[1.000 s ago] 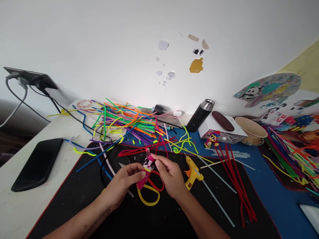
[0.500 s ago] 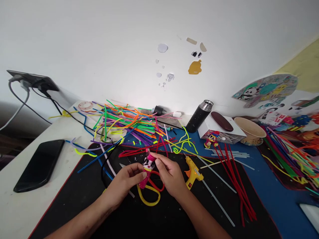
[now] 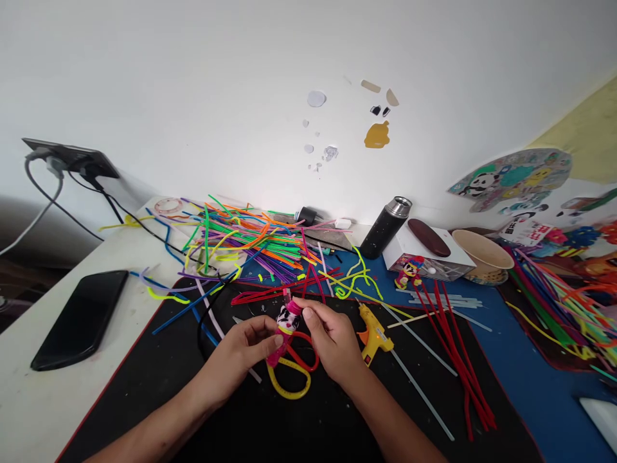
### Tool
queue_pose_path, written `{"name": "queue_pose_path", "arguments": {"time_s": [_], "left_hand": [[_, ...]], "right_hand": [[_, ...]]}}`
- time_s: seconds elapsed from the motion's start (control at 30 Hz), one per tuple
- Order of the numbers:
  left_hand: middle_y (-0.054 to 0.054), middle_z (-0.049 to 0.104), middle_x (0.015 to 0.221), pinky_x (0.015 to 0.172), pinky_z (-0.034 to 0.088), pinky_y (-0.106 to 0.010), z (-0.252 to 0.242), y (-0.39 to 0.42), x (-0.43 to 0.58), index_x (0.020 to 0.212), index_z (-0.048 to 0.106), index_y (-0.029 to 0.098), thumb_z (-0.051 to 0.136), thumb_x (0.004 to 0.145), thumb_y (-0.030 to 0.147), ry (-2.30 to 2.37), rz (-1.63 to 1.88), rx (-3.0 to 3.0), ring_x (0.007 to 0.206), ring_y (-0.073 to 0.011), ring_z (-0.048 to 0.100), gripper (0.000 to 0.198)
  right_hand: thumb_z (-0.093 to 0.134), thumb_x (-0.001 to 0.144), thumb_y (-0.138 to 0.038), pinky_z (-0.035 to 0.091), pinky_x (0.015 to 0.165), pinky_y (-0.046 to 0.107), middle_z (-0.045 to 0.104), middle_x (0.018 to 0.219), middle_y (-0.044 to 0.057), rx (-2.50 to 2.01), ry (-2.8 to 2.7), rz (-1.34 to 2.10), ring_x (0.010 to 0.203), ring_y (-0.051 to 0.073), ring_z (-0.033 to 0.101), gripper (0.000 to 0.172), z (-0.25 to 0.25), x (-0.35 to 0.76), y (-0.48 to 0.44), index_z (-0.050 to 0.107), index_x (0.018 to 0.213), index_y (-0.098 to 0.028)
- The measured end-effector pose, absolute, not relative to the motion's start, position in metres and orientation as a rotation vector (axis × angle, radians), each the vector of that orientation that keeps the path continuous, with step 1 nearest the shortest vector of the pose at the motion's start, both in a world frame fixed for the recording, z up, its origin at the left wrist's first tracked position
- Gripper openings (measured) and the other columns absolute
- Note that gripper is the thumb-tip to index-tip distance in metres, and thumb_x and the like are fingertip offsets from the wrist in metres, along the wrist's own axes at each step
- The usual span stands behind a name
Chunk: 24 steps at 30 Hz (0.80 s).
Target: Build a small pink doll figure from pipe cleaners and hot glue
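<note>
Between my hands is a small panda figure [image 3: 288, 319] made of pipe cleaners, with a black-and-white head, a yellow neck band and a magenta body. My left hand [image 3: 248, 347] pinches its body from the left, thumb in front. At the top, the thumb and fingers of my right hand [image 3: 333, 337] grip the figure's pink hat [image 3: 294, 307]. The figure leans a little to the right. Beneath it, scissors [image 3: 294, 384] with yellow and red handles lie on the black mat [image 3: 231, 424]. A yellow glue gun [image 3: 376, 333] rests just right of my right hand.
Loose coloured pipe cleaners [image 3: 255, 238] pile up along the wall. A black phone [image 3: 80, 318] lies left. Behind stand a black thermos [image 3: 385, 228], a white box [image 3: 456, 260] and a finished-looking figure [image 3: 409, 272]. Red pipe cleaners [image 3: 457, 360] and glue sticks [image 3: 424, 399] lie right.
The whole view has shifted very slightly. Both hands keep the same hold on the panda figure, and nothing on the table has moved.
</note>
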<state>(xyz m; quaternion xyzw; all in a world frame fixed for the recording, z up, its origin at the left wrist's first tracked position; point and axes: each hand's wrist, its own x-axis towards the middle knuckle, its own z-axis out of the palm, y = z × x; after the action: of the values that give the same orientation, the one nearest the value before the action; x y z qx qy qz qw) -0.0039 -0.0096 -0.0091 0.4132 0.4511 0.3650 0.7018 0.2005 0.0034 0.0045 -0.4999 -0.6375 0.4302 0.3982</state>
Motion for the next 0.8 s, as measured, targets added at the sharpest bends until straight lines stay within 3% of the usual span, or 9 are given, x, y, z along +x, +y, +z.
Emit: {"name": "queue_pose_path", "arguments": {"time_s": [0.07, 0.23, 0.53, 0.63, 0.8], "left_hand": [[0.001, 0.063, 0.067, 0.065, 0.038, -0.027, -0.011, -0.010, -0.004, 0.082, 0.070, 0.017, 0.086, 0.080, 0.051, 1.008, 0.809, 0.921, 0.064, -0.0135, 0.050, 0.037], [0.001, 0.063, 0.067, 0.065, 0.038, -0.027, -0.015, -0.010, -0.003, 0.078, 0.068, 0.017, 0.085, 0.080, 0.052, 1.024, 0.793, 0.915, 0.063, -0.0140, 0.051, 0.039], [0.001, 0.063, 0.066, 0.064, 0.038, -0.026, -0.010, -0.007, -0.001, 0.076, 0.069, 0.017, 0.087, 0.076, 0.051, 1.039, 0.822, 0.902, 0.063, -0.0134, 0.050, 0.039], [0.002, 0.061, 0.064, 0.064, 0.038, -0.026, -0.009, -0.007, -0.001, 0.075, 0.068, 0.017, 0.088, 0.075, 0.052, 1.039, 0.813, 0.908, 0.062, -0.0129, 0.049, 0.040], [0.002, 0.062, 0.065, 0.064, 0.039, -0.025, -0.007, -0.005, -0.001, 0.076, 0.068, 0.017, 0.088, 0.074, 0.054, 1.055, 0.800, 0.922, 0.063, -0.0131, 0.050, 0.042]], "right_hand": [[0.052, 0.109, -0.042, 0.058, 0.090, 0.038, 0.082, 0.115, 0.009, -1.259, -1.633, 1.077, 0.101, 0.026, 0.077, 0.038, 0.004, 0.199, 0.002, 0.079, 0.130, -0.024], [0.054, 0.107, -0.040, 0.054, 0.063, 0.030, 0.081, 0.087, 0.004, -1.303, -1.609, 1.088, 0.064, 0.018, 0.069, 0.040, -0.006, 0.194, -0.003, 0.076, 0.134, -0.022], [0.053, 0.107, -0.040, 0.043, 0.054, 0.028, 0.075, 0.076, 0.002, -1.291, -1.602, 1.072, 0.055, 0.015, 0.055, 0.039, -0.009, 0.192, 0.000, 0.078, 0.131, -0.022], [0.052, 0.107, -0.040, 0.044, 0.055, 0.028, 0.075, 0.078, 0.002, -1.290, -1.605, 1.079, 0.056, 0.015, 0.056, 0.039, -0.009, 0.192, 0.001, 0.078, 0.131, -0.023], [0.052, 0.108, -0.041, 0.053, 0.069, 0.031, 0.079, 0.092, 0.006, -1.275, -1.606, 1.103, 0.074, 0.020, 0.069, 0.039, -0.008, 0.195, 0.003, 0.076, 0.135, -0.025]]}}
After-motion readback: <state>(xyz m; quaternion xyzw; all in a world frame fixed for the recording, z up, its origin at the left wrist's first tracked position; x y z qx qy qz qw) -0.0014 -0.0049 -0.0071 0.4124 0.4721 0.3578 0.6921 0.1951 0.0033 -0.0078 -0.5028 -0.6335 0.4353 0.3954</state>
